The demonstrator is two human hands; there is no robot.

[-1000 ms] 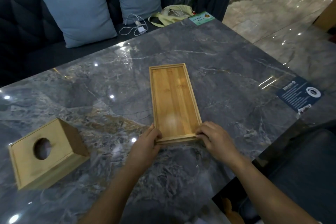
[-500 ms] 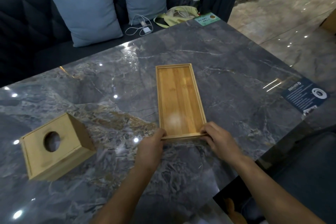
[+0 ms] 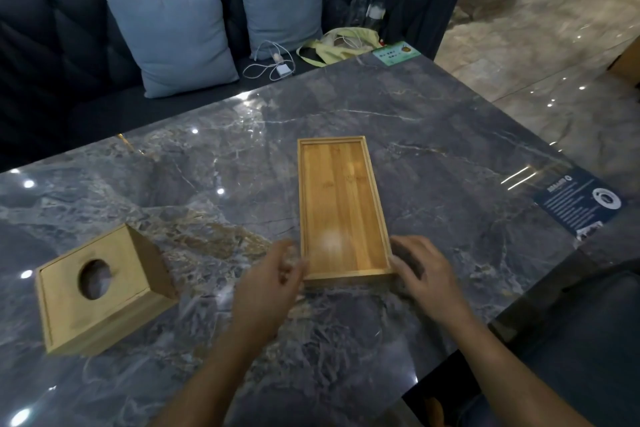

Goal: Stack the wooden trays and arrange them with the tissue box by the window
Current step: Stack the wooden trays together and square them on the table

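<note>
Bamboo tissue box (image 3: 100, 288) sits tilted at the left of your marble bench (image 3: 450, 156), round hole up. Your left hand (image 3: 270, 284) is loosely curled, fingers at the near left corner of the wooden tray (image 3: 341, 208). Your right hand (image 3: 426, 270), fingers spread, rests at the tray's near right corner.

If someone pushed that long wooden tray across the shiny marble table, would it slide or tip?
The long, shallow wooden tray would probably slide: it lies flat on the glossy marble table. Its low rim makes tipping unlikely. It looks rigid and likely fairly light.
</note>
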